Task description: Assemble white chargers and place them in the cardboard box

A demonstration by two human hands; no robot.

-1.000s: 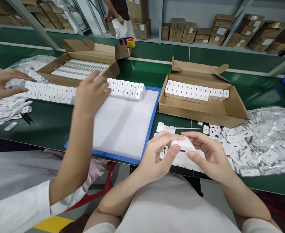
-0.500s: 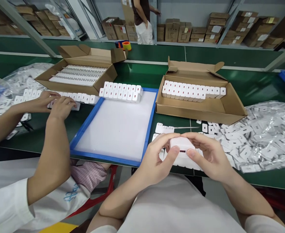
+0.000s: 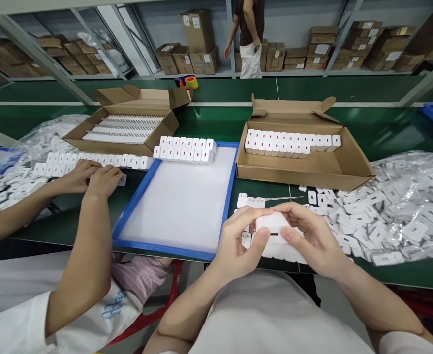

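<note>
Between my hands is a small white plastic casing [image 3: 271,222] with a dark narrow slot facing me. My left hand [image 3: 238,242] pinches its left side, thumb at the front and fingertips over the top. From the right, my right hand [image 3: 314,242] grips it the same way. Under and behind the hands, more white casings [image 3: 281,251] sit on the green bench, partly hidden. A thin metal tool [image 3: 285,198] lies just beyond them. Loose white slotted plates [image 3: 344,223] are heaped right of my right hand.
An open carton [image 3: 301,174] with rows of white casings stands ahead. To the left lies a blue-rimmed tray [image 3: 175,211] bearing two rows of casings [image 3: 185,150]. A co-worker's hands [image 3: 106,179] handle pieces farther left, near another carton [image 3: 109,147]. A plastic bag [image 3: 419,196] covers plates at right.
My hands keep hold of the casing, nearly in place. The view has shifted slightly. The person in the background has moved right.
</note>
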